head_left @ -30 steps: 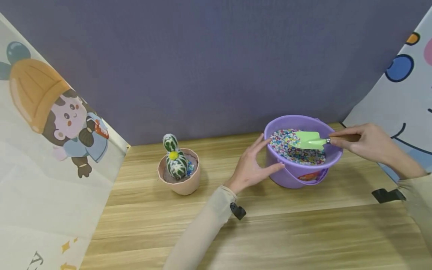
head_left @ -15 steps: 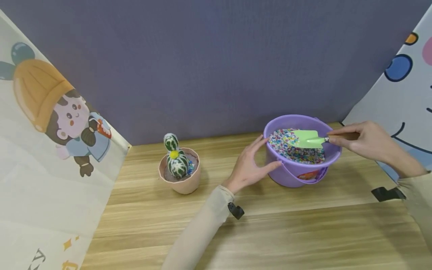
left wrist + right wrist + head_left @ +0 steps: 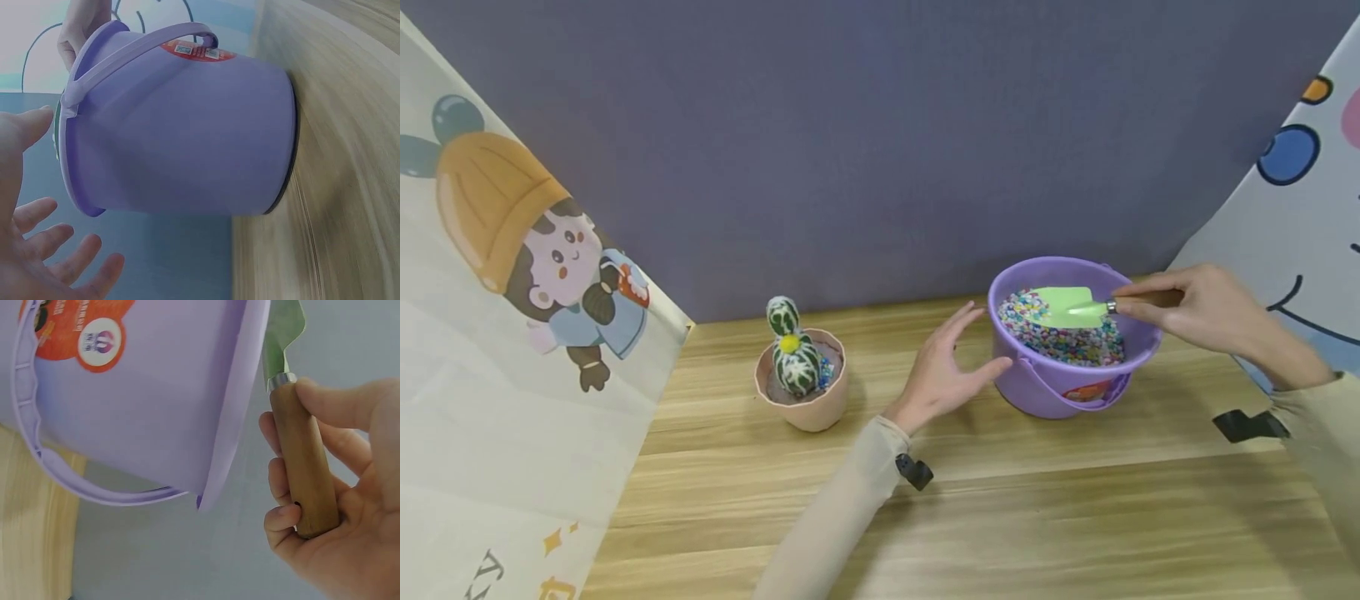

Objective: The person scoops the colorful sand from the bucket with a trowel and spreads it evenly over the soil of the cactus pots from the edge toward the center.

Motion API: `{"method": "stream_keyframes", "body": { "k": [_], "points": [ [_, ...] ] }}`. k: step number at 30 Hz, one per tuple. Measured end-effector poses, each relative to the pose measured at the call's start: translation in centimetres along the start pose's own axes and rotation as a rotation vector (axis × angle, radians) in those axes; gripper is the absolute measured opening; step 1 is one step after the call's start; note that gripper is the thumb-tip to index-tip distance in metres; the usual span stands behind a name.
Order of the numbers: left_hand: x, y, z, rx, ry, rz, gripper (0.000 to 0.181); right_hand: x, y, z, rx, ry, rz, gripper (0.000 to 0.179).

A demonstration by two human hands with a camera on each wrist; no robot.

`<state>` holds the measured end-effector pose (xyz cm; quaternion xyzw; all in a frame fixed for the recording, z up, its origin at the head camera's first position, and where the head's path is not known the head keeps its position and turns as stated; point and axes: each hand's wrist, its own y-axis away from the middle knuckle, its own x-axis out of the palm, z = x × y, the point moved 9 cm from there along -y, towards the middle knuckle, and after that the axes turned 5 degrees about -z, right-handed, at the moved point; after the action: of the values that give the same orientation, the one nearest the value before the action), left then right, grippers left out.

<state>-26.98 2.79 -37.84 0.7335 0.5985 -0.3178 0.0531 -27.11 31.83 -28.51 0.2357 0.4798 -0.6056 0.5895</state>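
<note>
My right hand grips the wooden handle of a small garden trowel, whose light green blade lies over the mouth of a purple bucket. Small multicoloured pebbles fill part of the bucket, and some lie on the blade's tip. Beside the bucket's left side, my left hand is spread, thumb and fingers straight and apart from the rim in the left wrist view. Farther left stands a pinkish pot holding a cactus with a yellow flower and a few blue pebbles on its soil.
The wooden table backs onto a dark grey-blue panel. White panels with cartoon prints border the left and right sides. The bucket's purple handle hangs down at its front.
My left hand has drawn left, away from the bucket's rim. My right hand has shifted the trowel slightly to the left above the pebbles. Bucket and pot stay in place.
</note>
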Motion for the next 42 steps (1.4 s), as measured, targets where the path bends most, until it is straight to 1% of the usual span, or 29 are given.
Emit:
{"method": "stream_keyframes", "body": {
  "k": [7, 11, 15, 22, 31, 37, 39, 42],
  "points": [
    [-0.6, 0.8, 0.7, -0.003, -0.010, -0.005, 0.085, 0.3, -0.4, 1.1, -0.026, 0.015, -0.010, 0.023],
    [-1.2, 1.1, 1.0, -0.007, -0.004, -0.022, 0.083, 0.6, -0.5, 1.8, -0.033, 0.021, 0.001, 0.025],
    [-1.7, 1.3, 1.2, 0.005, 0.000, -0.034, 0.080, 0.8, -0.7, 2.6, -0.042, 0.010, 0.017, 0.027],
    [-2.6, 1.7, 1.4, 0.006, 0.001, -0.051, 0.074, 1.3, -0.9, 3.8, -0.069, -0.021, 0.014, 0.022],
    [-3.9, 2.4, 2.0, 0.025, 0.005, -0.083, 0.071, 3.0, -1.7, 5.4, -0.067, -0.094, 0.066, 0.024],
    [-4.8, 3.1, 2.6, 0.020, -0.009, -0.106, 0.068, 3.6, -2.2, 6.4, -0.050, -0.089, 0.088, 0.027],
    [-5.0, 3.4, 2.9, 0.019, -0.010, -0.113, 0.068, 3.9, -2.4, 6.8, -0.067, -0.094, 0.084, 0.026],
    [-5.3, 3.7, 3.1, 0.024, -0.002, -0.125, 0.066, 4.4, -2.4, 7.6, -0.117, -0.118, 0.072, 0.025]
  ]
}}
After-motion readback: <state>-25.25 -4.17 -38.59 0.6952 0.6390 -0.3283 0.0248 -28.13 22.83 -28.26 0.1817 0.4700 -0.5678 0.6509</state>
